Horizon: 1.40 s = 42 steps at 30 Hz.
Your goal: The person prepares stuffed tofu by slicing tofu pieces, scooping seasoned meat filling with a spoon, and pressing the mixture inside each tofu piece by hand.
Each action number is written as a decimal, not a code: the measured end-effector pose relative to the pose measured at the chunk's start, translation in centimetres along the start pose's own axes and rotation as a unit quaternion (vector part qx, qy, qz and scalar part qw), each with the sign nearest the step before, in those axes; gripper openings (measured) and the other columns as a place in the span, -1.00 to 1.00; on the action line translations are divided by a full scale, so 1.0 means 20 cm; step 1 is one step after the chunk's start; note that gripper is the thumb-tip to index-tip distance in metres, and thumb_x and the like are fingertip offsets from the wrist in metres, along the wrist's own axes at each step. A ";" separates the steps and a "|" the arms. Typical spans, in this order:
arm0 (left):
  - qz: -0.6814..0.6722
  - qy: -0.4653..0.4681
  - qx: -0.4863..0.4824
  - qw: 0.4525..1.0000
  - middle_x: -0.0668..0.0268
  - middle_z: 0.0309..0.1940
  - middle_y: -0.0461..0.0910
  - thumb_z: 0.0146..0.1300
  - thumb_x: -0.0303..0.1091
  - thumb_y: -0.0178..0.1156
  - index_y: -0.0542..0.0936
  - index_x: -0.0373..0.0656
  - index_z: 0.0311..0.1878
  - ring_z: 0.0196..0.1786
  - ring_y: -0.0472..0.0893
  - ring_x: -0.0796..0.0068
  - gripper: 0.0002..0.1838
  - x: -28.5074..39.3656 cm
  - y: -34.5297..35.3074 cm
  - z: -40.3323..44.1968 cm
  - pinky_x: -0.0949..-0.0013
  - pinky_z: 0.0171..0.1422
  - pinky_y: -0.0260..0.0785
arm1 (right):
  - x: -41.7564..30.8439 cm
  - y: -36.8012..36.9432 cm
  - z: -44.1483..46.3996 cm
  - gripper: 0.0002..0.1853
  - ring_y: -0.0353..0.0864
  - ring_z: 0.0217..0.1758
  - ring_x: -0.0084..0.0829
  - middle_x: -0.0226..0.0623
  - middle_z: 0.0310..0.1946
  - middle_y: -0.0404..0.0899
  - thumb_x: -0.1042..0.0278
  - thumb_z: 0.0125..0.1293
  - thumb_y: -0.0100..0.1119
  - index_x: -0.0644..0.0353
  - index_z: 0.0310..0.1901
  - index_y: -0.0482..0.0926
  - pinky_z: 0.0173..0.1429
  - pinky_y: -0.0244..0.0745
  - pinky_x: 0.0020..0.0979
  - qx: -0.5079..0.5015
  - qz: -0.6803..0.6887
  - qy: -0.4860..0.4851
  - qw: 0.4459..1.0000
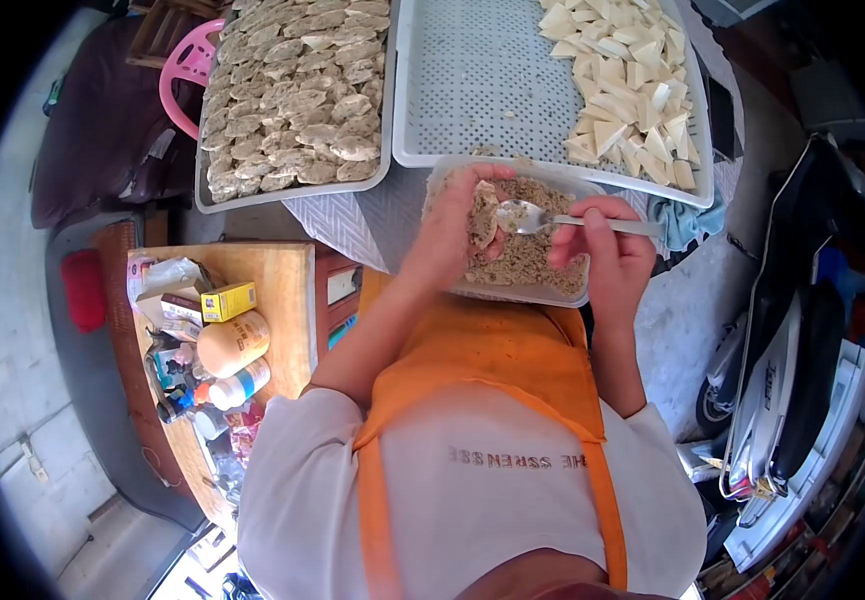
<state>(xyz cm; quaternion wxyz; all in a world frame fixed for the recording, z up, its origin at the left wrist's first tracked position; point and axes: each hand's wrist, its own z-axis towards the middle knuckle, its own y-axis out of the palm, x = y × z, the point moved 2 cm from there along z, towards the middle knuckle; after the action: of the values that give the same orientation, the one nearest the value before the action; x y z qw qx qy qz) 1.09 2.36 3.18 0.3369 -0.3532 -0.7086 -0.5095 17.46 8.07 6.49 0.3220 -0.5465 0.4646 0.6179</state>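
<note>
At twelve o'clock, a person's right hand grips a spoon by its handle; the left hand clasps a food piece above a tub of crumbs, likely to catch spills. Beyond: coated pieces at eleven, pale wedges at one.

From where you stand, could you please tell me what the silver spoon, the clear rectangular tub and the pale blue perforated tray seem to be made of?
Silver spoon: probably polished stainless steel, since its bowl shines.
Clear rectangular tub: likely smooth plastic, judging by its translucent walls.
Pale blue perforated tray: apparently moulded plastic, fairly matte, with regular holes; coated metal remains possible.
</note>
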 end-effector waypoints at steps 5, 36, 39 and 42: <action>0.208 0.027 -0.012 0.978 0.41 -0.29 0.47 0.46 -0.22 -0.14 0.43 -0.13 0.05 -0.45 0.38 0.68 -0.73 0.00 0.02 -0.01 0.59 -0.45 0.18 | 0.01 0.09 -0.03 -0.96 0.62 -0.51 -0.46 -0.26 -0.44 0.63 0.57 0.27 0.11 0.28 -0.27 0.55 -0.38 0.54 -0.48 -0.062 -0.204 -0.165 0.963; -0.051 -0.010 -0.009 0.999 0.47 -0.72 0.30 0.46 -0.10 -0.11 0.44 -0.15 -0.49 -0.73 0.20 0.67 -0.57 -0.02 -0.07 0.01 0.56 -0.70 -0.04 | 0.19 -0.04 -0.01 -0.86 0.58 -0.54 -0.62 -0.33 -0.53 0.57 0.47 0.36 0.05 0.35 -0.31 0.53 -0.46 0.47 -0.60 -0.013 -0.203 -0.037 0.978; -0.020 -0.048 0.036 0.998 0.48 -0.74 0.24 0.47 -0.11 -0.17 0.35 -0.10 -0.57 -0.76 0.13 0.66 -0.54 -0.02 -0.05 0.00 0.54 -0.72 -0.10 | 0.18 -0.04 -0.02 -0.85 0.58 -0.53 -0.62 -0.33 -0.53 0.57 0.46 0.37 0.05 0.35 -0.31 0.53 -0.45 0.47 -0.60 -0.016 -0.202 -0.038 0.978; 0.056 -0.062 0.098 0.992 0.50 -0.75 0.16 0.48 -0.12 -0.20 0.24 -0.05 -0.62 -0.77 0.05 0.67 -0.53 0.05 0.02 -0.02 0.51 -0.71 -0.16 | 0.18 -0.04 -0.02 -0.85 0.58 -0.53 -0.63 -0.33 -0.52 0.58 0.46 0.37 0.04 0.36 -0.31 0.54 -0.45 0.47 -0.60 -0.019 -0.210 -0.050 0.976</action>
<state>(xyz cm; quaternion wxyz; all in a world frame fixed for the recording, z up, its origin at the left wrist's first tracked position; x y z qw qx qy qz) 0.88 2.14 4.32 0.3532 -0.3883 -0.7537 -0.3955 17.59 7.62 2.75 0.4571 -0.6061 0.3108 0.5719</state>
